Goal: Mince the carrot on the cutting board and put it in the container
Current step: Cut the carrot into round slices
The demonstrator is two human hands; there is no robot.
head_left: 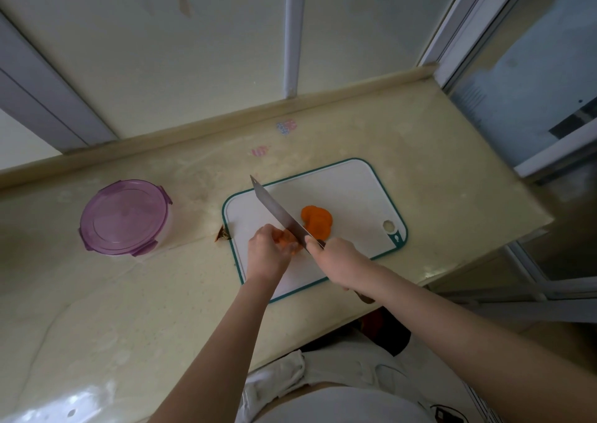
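Note:
A white cutting board (339, 190) with a teal rim lies on the counter. On it, my left hand (266, 253) holds down a piece of carrot (286, 240) with curled fingers. My right hand (339, 266) grips the handle of a broad knife (277, 209), whose blade runs along the carrot piece right beside my left fingers. A heap of cut carrot (318, 222) lies on the board to the right of the blade. The round container (124, 217) with a purple lid stands shut on the counter, left of the board.
A small dark carrot scrap (223, 233) lies at the board's left edge. The cream counter (436, 164) ends in a front edge close to my body and a right edge by a window frame. Two small stickers (286, 127) mark the counter's back.

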